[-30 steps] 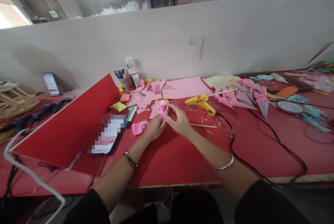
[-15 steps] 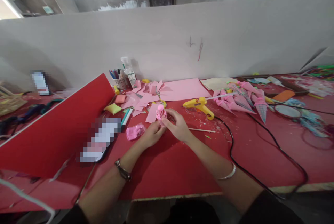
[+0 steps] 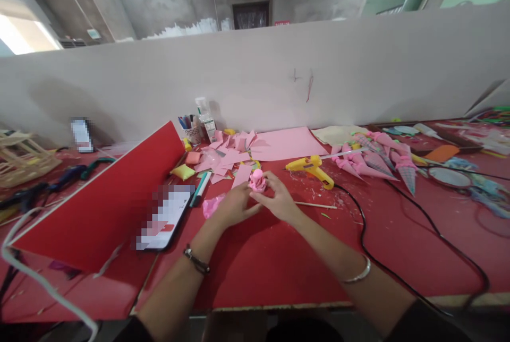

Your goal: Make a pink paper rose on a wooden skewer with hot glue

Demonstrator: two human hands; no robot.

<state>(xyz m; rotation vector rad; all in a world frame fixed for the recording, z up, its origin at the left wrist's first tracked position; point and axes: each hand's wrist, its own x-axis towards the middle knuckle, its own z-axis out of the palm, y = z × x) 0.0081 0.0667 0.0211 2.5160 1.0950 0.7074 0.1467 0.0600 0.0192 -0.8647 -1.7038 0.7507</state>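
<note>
Both of my hands meet over the middle of the red table around a small pink clay piece [image 3: 258, 181], which has a round ball on top and folded strips below. My right hand [image 3: 279, 199] pinches it from the right with thumb and fingers. On the other side my left hand [image 3: 236, 206] closes against it, its fingertips partly hidden behind the piece. A packet of pink clay [image 3: 212, 206] lies just left of my left hand, partly covered by it. Cut pink paper strips [image 3: 241, 176] lie right behind the piece.
A yellow glue gun [image 3: 311, 168] with a black cable lies to the right, near several pink paper cones [image 3: 404, 167]. On the left are a phone [image 3: 169, 220], markers [image 3: 202, 188], a yellow clay packet [image 3: 183, 172] and a leaning red board [image 3: 107, 198]. A white partition [image 3: 258, 76] stands behind.
The camera view has shifted, so the scene sits lower and further right. My left hand has turned, its back now more upward, covering more of the pink clay packet.
</note>
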